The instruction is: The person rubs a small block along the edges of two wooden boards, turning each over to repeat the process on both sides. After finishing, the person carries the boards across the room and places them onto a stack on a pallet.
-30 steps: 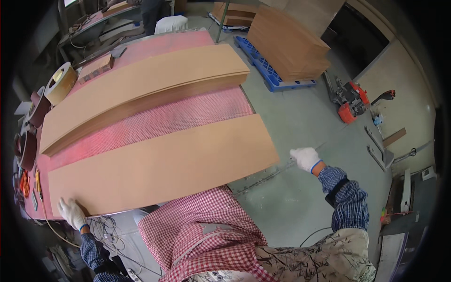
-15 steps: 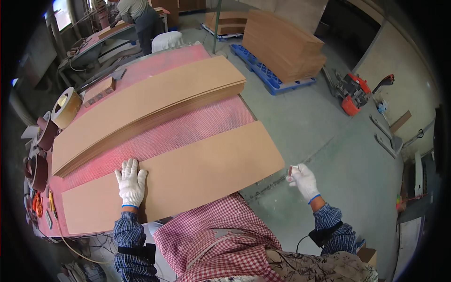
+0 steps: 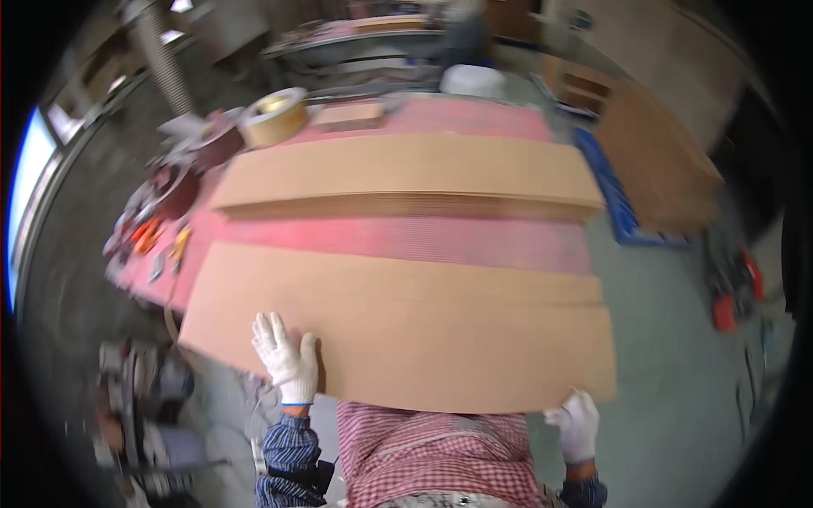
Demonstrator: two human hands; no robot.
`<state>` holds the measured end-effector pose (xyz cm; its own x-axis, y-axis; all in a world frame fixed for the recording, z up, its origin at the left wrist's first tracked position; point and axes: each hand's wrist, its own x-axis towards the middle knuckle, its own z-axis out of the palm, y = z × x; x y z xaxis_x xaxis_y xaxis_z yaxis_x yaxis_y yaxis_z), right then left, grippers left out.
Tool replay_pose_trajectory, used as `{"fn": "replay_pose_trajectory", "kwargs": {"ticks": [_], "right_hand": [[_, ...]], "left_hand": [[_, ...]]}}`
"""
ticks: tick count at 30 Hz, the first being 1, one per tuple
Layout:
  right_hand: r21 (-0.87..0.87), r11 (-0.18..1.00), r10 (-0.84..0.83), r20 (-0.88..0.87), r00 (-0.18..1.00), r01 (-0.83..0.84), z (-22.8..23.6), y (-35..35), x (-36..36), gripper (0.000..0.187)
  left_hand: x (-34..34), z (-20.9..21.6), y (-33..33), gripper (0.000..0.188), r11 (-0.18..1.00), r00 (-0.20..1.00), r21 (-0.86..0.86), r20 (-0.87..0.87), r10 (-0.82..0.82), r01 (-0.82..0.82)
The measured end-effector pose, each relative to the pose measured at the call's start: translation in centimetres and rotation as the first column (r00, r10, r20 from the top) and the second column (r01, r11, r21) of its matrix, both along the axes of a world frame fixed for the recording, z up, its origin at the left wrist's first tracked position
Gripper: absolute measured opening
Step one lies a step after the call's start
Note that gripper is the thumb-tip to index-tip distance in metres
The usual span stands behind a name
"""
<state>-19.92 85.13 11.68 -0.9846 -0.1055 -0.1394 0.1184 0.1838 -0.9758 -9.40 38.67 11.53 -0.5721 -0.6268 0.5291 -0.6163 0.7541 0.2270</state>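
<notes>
A long, flat brown board (image 3: 449, 330) lies across the near side of the table and juts past its front edge. My left hand (image 3: 288, 364), in a white knit glove, rests flat on the board's near left part with the fingers stretched out. At the near right corner, my gloved right hand (image 3: 579, 426) is closed in a pinch against the edge. The small reddish-brown piece that it held a moment ago is mostly hidden by the fingers and blur. Beyond the board lies a stack of similar brown boards (image 3: 415, 169).
The table top (image 3: 500, 241) is pinkish red and textured. Along its left side are a wide tape roll (image 3: 275, 117), dark red rolls (image 3: 218, 148), orange handles (image 3: 147, 235) and a yellow tool (image 3: 180, 245). At right, a blue pallet (image 3: 622, 203) bears stacked boards (image 3: 656, 157).
My head view has turned left, so the table looks squarer. My right hand has come from beside the board, over the floor, to its near right corner. My left hand stays flat on the board.
</notes>
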Motion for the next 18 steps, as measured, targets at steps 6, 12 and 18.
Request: {"fn": "replay_pose_trajectory", "kwargs": {"ticks": [6,12,18], "right_hand": [[0.055,0.998,0.023,-0.046,0.999,-0.020,2.6,0.2,-1.4,0.015],[-0.027,1.000,0.009,-0.160,0.987,-0.014,3.2,-0.2,-3.5,0.013],[-0.057,0.998,-0.010,-0.165,0.986,0.001,5.5,0.2,-5.8,0.023]], "left_hand": [[7.1,-1.8,-3.6,0.055,0.715,0.785,0.697,-0.419,0.457,-0.044],[8.8,-1.4,-4.9,0.034,0.338,0.352,0.721,-0.622,0.699,0.605],[6.8,1.5,-4.7,0.026,0.178,0.453,0.674,-0.644,0.616,0.717]]}}
